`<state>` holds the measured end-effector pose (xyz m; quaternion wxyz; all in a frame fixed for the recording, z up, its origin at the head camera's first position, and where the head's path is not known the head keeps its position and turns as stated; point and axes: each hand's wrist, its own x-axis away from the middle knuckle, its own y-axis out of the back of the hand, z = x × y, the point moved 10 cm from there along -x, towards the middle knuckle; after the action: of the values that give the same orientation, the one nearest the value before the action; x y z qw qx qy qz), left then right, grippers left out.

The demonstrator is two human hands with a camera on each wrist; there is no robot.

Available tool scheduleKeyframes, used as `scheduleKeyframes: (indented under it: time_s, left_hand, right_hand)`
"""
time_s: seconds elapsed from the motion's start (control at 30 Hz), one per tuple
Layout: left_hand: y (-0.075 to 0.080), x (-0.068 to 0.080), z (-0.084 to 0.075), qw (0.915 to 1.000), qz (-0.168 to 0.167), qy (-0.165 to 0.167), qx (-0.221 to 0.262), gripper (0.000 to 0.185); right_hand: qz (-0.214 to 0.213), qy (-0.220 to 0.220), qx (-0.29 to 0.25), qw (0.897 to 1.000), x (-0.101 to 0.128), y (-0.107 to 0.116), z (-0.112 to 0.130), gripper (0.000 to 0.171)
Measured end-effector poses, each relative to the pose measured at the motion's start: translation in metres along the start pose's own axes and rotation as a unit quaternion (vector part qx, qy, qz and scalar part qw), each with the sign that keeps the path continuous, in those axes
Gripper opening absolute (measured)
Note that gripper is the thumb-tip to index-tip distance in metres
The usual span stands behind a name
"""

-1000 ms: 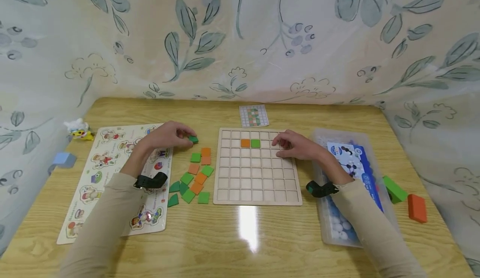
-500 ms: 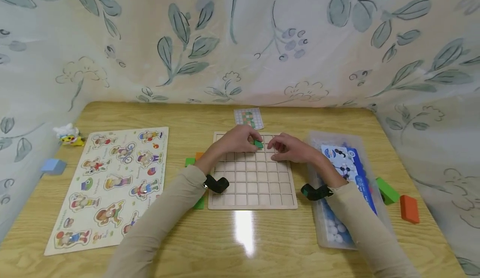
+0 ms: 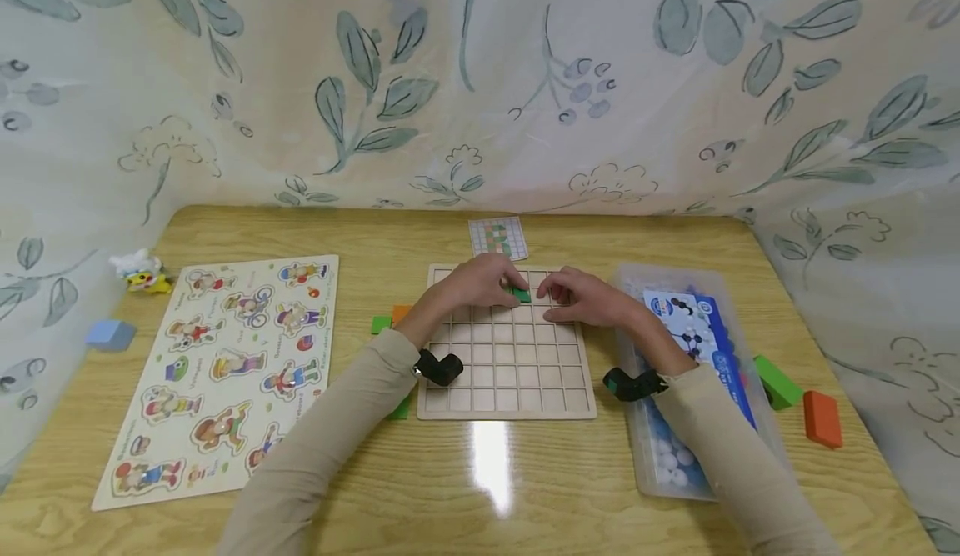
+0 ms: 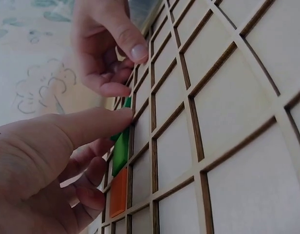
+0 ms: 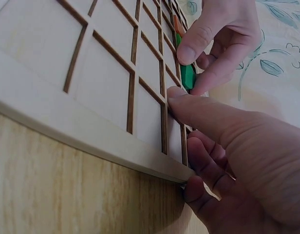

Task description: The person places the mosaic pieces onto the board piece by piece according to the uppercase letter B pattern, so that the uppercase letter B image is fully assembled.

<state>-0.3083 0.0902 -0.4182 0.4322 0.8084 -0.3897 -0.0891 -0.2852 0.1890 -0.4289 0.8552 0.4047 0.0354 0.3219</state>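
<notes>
A wooden grid board (image 3: 510, 356) lies at the table's middle. My left hand (image 3: 483, 281) reaches over its far rows and pinches a green tile (image 3: 521, 294) between thumb and fingers, low over a cell. In the left wrist view the green tile (image 4: 121, 146) sits tilted just past an orange tile (image 4: 119, 192) set in the board (image 4: 228, 107). My right hand (image 3: 581, 296) rests on the board's far right part, thumb flat on the wood (image 5: 91, 73) and fingers loosely curled at the edge. From the right wrist view the left hand (image 5: 223, 34) holds the green tile (image 5: 187, 75).
A pattern card (image 3: 497, 237) lies behind the board. Loose green (image 3: 381, 323) and orange (image 3: 400, 313) tiles lie left of it. A figure puzzle (image 3: 225, 364) fills the left. A plastic box (image 3: 690, 373), a green block (image 3: 776, 381) and an orange block (image 3: 821, 418) stand right.
My left hand carried the green tile from the loose pile on the left over to the board's far rows and has lowered it a little. The right hand has barely moved.
</notes>
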Motion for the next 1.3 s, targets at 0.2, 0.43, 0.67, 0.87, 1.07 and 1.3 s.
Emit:
scheduleKeyframes:
  time_s: [0.2, 0.43, 0.67, 0.87, 1.07, 1.3]
  left_hand:
    - [0.001, 0.0, -0.002, 0.9999, 0.009, 0.005, -0.01, 0.029]
    - [-0.002, 0.002, 0.0, 0.9991, 0.02, 0.034, -0.014, 0.03]
    - [-0.007, 0.005, -0.005, 0.9997, 0.01, 0.016, -0.014, 0.031]
    - [-0.005, 0.007, -0.008, 0.9995, -0.002, 0.01, -0.029, 0.032]
    - [0.019, 0.039, 0.001, 0.999, -0.035, 0.02, -0.017, 0.047]
    - [0.064, 0.137, 0.052, 0.9941, -0.105, 0.014, 0.022, 0.038]
  right_hand:
    - [0.001, 0.002, 0.003, 1.0, -0.001, 0.001, 0.0, 0.026]
    - [0.003, 0.004, 0.003, 1.0, -0.002, -0.002, 0.0, 0.026]
    - [0.002, 0.002, 0.003, 1.0, 0.001, -0.003, -0.001, 0.026]
    - [-0.001, 0.005, 0.002, 1.0, 0.001, -0.002, 0.0, 0.025]
    - [-0.004, 0.003, -0.005, 1.0, -0.002, -0.002, 0.003, 0.025]
    - [0.0, -0.008, 0.007, 1.0, 0.0, -0.001, 0.0, 0.026]
